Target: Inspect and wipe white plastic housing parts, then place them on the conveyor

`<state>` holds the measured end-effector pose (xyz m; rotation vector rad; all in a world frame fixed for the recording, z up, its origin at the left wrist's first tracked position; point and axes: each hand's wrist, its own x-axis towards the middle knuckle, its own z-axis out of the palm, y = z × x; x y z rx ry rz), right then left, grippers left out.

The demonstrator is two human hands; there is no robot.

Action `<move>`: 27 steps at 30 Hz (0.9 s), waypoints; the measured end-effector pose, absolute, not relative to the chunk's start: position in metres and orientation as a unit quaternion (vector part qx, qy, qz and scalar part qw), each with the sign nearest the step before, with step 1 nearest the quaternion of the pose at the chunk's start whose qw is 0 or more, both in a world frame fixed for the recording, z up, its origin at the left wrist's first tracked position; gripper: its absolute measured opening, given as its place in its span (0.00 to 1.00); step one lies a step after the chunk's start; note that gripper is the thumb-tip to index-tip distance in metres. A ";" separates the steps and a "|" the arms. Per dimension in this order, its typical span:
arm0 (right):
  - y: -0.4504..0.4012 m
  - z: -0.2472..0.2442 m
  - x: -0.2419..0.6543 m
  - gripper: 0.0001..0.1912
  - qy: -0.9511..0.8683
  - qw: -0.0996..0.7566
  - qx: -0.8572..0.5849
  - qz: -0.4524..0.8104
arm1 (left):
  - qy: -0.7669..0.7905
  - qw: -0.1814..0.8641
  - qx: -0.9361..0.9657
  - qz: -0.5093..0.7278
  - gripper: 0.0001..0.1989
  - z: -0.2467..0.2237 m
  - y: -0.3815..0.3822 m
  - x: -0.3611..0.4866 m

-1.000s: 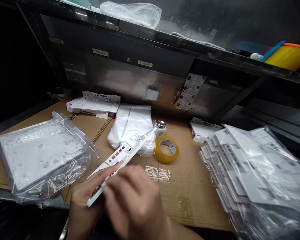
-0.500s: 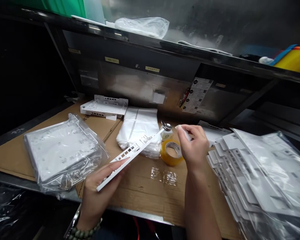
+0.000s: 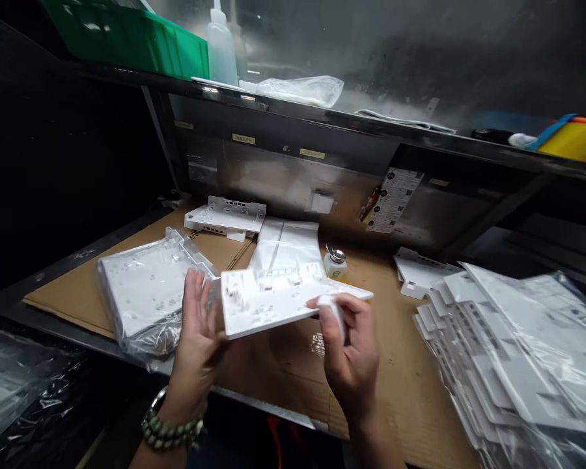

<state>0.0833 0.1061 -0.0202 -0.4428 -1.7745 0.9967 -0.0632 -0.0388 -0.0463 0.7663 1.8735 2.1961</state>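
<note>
A white plastic panel (image 3: 268, 303) with cut-outs is held above the cardboard, its inner side tilted up. My right hand (image 3: 354, 345) grips its right part and also pinches a small white wad (image 3: 334, 312) between thumb and fingers. Beside the panel's left edge, my left hand (image 3: 200, 339) is spread with its palm turned toward the panel; the fingers are apart. Behind the panel lies a stack of clear plastic bags (image 3: 290, 244). A small bottle with a metal cap (image 3: 336, 262) stands just past the panel, which mostly hides a yellow tape roll.
Bagged white panels (image 3: 141, 280) lie at left, and a tall stack of them (image 3: 508, 352) leans at right. Loose panels (image 3: 224, 216) sit at the back. Above runs a shelf with a green bin (image 3: 131, 39) and a squeeze bottle (image 3: 221, 52).
The panel has turned from nearly edge-on to showing its broad face. My left hand has opened off it, and my right hand has come down onto it. The view has shifted.
</note>
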 end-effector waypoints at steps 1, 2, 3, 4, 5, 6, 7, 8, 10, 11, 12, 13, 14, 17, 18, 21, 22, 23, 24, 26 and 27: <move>0.099 -0.027 0.087 0.11 -0.724 0.524 -0.181 0.410 | 0.582 0.133 0.214 0.773 0.46 -0.043 -0.038 -0.059; 0.092 -0.034 0.091 0.12 -0.724 0.532 -0.167 0.407 | 0.537 0.201 0.187 0.798 0.44 -0.038 -0.037 -0.055; 0.086 -0.041 0.095 0.13 -0.733 0.528 -0.142 0.405 | 0.496 0.269 0.167 0.809 0.44 -0.033 -0.036 -0.053; 0.080 -0.047 0.099 0.15 -0.745 0.519 -0.111 0.405 | 0.462 0.327 0.157 0.810 0.45 -0.027 -0.035 -0.053; 0.076 -0.053 0.103 0.17 -0.756 0.506 -0.081 0.406 | 0.437 0.370 0.156 0.805 0.43 -0.022 -0.034 -0.054; 0.073 -0.057 0.107 0.19 -0.767 0.491 -0.060 0.408 | 0.420 0.397 0.157 0.801 0.39 -0.017 -0.033 -0.057; 0.071 -0.059 0.111 0.19 -0.777 0.473 -0.056 0.412 | 0.409 0.412 0.153 0.800 0.33 -0.012 -0.031 -0.059; 0.070 -0.060 0.114 0.19 -0.784 0.456 -0.067 0.416 | 0.400 0.423 0.141 0.801 0.28 -0.009 -0.030 -0.061; 0.068 -0.054 0.119 0.15 -0.791 0.427 -0.111 0.423 | 0.381 0.437 0.094 0.810 0.29 -0.004 -0.028 -0.062; 0.066 -0.048 0.120 0.14 -0.792 0.421 -0.124 0.424 | 0.368 0.438 0.065 0.818 0.34 -0.002 -0.027 -0.060; 0.063 -0.041 0.120 0.13 -0.795 0.423 -0.122 0.417 | 0.354 0.433 0.039 0.828 0.38 -0.001 -0.025 -0.056; 0.059 -0.034 0.119 0.13 -0.801 0.432 -0.108 0.401 | 0.337 0.426 0.021 0.839 0.41 0.001 -0.024 -0.051; 0.054 -0.027 0.117 0.13 -0.809 0.442 -0.090 0.378 | 0.318 0.419 0.011 0.850 0.43 0.003 -0.022 -0.046; 0.035 -0.015 0.106 0.12 -0.830 0.458 -0.059 0.312 | 0.277 0.407 0.012 0.870 0.46 0.009 -0.019 -0.030; 0.030 -0.014 0.102 0.11 -0.836 0.456 -0.059 0.299 | 0.273 0.404 0.014 0.873 0.47 0.010 -0.019 -0.026; 0.022 -0.017 0.098 0.08 -0.849 0.444 -0.058 0.279 | 0.279 0.387 0.014 0.879 0.46 0.013 -0.020 -0.020; 0.022 -0.018 0.099 0.08 -0.852 0.441 -0.057 0.275 | 0.283 0.380 0.013 0.881 0.46 0.014 -0.021 -0.020; 0.024 -0.019 0.101 0.08 -0.854 0.441 -0.058 0.272 | 0.287 0.370 0.010 0.883 0.45 0.014 -0.022 -0.020; 0.027 -0.019 0.103 0.08 -0.854 0.439 -0.061 0.271 | 0.292 0.361 0.007 0.886 0.45 0.014 -0.023 -0.020; 0.031 -0.016 0.106 0.09 -0.853 0.439 -0.067 0.274 | 0.300 0.343 0.004 0.890 0.46 0.015 -0.023 -0.019; 0.031 -0.014 0.106 0.09 -0.852 0.439 -0.065 0.276 | 0.300 0.341 0.007 0.891 0.46 0.015 -0.023 -0.018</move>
